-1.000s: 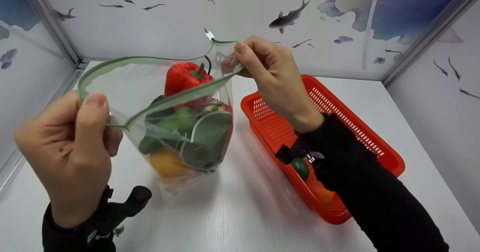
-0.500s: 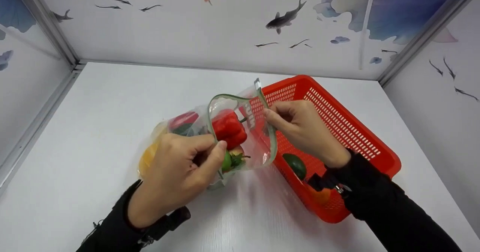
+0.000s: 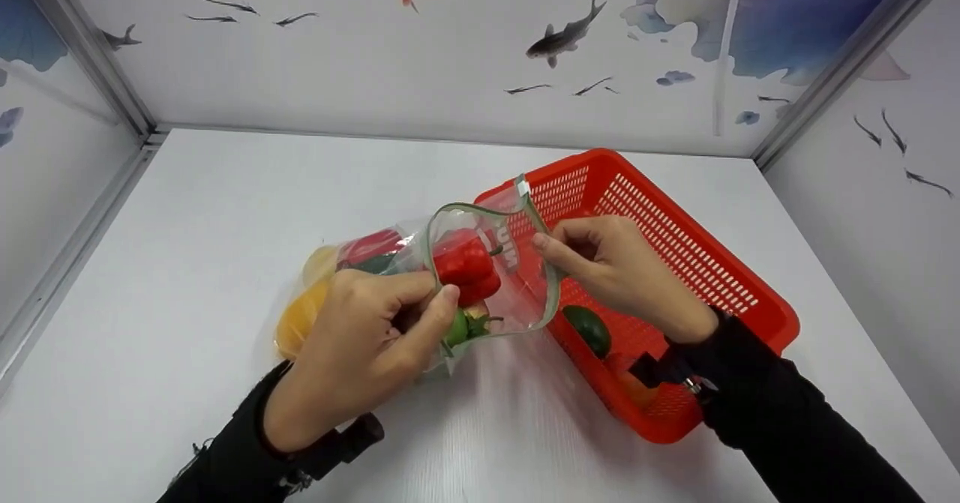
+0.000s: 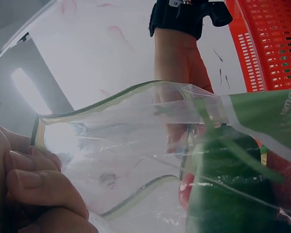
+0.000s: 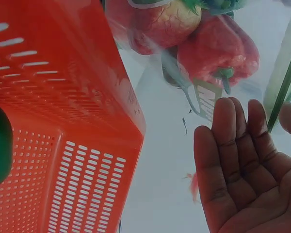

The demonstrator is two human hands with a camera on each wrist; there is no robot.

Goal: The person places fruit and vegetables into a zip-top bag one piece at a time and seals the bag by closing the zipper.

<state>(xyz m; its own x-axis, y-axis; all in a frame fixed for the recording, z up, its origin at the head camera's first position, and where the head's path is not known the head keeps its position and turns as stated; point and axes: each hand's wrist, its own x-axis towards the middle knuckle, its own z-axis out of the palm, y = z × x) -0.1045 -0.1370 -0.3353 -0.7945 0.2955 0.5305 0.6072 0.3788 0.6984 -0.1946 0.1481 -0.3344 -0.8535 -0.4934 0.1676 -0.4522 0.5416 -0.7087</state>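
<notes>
A clear zip bag point(image 3: 536, 324) with a green-edged mouth lies tilted on the table, its mouth held wide toward the right. My left hand point(image 3: 360, 345) pinches the near edge between thumb and finger. Opposite, my right hand point(image 3: 626, 274) pinches the far edge by the basket. Just inside the mouth sits a red bell pepper point(image 3: 466, 264), with a small green pepper point(image 3: 457, 329) below it. Deeper in the bag are a yellow piece point(image 3: 300, 319) and a purplish-red one point(image 3: 371, 247). In the left wrist view, a long dark green vegetable point(image 4: 233, 179) shows through the plastic.
A red perforated basket point(image 3: 709, 263) stands at the right, touching or just behind the bag's mouth. Inside it lie a dark green oval fruit point(image 3: 589, 330) and an orange fruit point(image 3: 637, 389), partly hidden. White panels with painted fish surround the white table point(image 3: 247, 188).
Both hands have lowered the bag from mid-air to the table and shifted right, turning its mouth toward the basket. Over the last half second they moved only slightly right and down.
</notes>
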